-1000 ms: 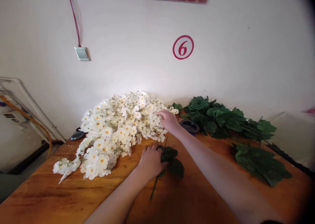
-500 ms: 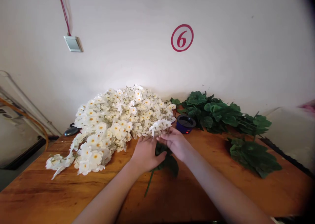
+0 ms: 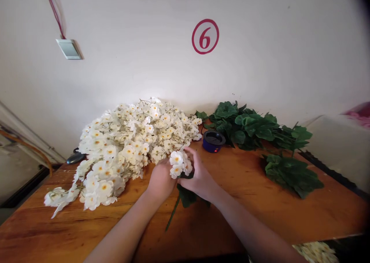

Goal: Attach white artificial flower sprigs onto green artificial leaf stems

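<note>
Orange-brown wooden table [image 3: 260, 205] against white wall [image 3: 130, 62], w/ red-ringed "6" sticker [image 3: 205, 36] and switch plate [image 3: 68, 49] up high. On table: big heap of white blossoms [image 3: 115, 147] L of centre, green leaf bunch [image 3: 248, 126] at wall on R, 2nd leaf bunch [image 3: 291, 174] nearer, dark blue round tub [image 3: 214, 141] btwn heap and 1st bunch. Both forearms angle in. L hand [image 3: 160, 180] cupped, R hand [image 3: 200, 176] curled narrow, together holding small white flower sprig [image 3: 179, 165] just beside heap, leafy stem [image 3: 185, 196] below hands.
</note>
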Demonstrator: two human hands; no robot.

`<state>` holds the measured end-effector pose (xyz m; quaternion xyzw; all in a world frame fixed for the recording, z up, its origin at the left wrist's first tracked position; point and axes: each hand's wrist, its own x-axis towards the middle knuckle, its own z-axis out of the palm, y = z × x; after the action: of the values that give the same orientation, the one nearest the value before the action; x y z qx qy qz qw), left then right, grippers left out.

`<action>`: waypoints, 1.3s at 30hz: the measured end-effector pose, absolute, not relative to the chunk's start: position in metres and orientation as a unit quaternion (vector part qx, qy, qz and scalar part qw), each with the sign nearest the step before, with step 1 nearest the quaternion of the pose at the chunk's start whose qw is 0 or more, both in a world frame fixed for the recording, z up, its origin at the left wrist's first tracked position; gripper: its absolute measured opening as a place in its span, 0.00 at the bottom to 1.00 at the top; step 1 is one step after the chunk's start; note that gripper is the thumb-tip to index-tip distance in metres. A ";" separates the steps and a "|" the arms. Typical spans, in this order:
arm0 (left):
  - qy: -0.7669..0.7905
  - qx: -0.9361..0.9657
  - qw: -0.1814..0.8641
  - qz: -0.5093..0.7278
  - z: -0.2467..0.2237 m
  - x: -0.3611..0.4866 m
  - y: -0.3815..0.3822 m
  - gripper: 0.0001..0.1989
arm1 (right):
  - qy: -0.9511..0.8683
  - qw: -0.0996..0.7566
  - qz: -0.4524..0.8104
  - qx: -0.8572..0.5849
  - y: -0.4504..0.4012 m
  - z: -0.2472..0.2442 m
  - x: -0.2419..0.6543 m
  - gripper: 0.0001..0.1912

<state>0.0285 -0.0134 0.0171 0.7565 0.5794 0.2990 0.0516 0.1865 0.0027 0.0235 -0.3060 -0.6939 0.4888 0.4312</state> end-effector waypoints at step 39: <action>0.526 0.666 0.373 0.374 0.020 0.058 -0.021 0.20 | -0.611 0.598 0.347 -0.386 0.089 0.041 0.266 0.13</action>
<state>0.0577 -0.0210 0.0205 0.6664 0.5261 0.3742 0.3729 0.2660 0.0893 0.0412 -0.3855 -0.6107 0.3467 0.5984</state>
